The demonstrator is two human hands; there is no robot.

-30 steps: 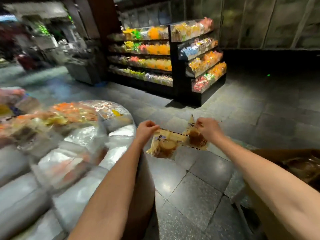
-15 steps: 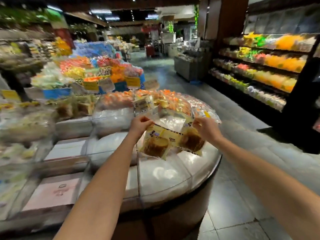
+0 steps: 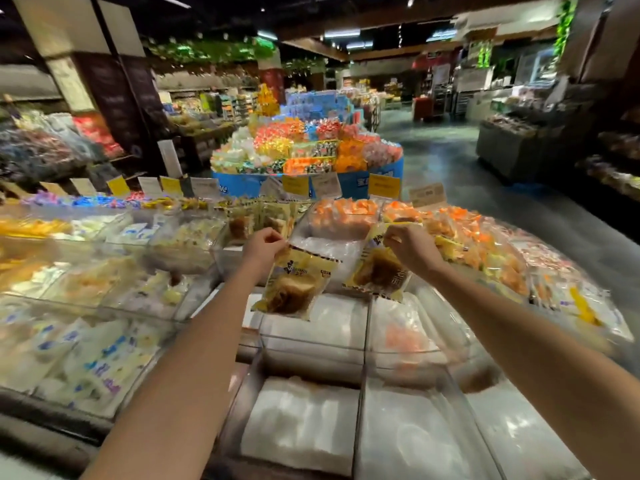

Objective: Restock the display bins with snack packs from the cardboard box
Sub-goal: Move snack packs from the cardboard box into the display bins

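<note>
Clear plastic display bins spread out below my arms. Above them hang two yellow cellophane snack packs of brown cake: the left pack, pinched at its top by my left hand, and the right pack, pinched by my right hand.

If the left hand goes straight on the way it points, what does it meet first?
Probably the matching yellow snack packs standing in the clear plastic bin just beyond the left hand, which pinches a yellow cake pack; depth is unclear.
</note>
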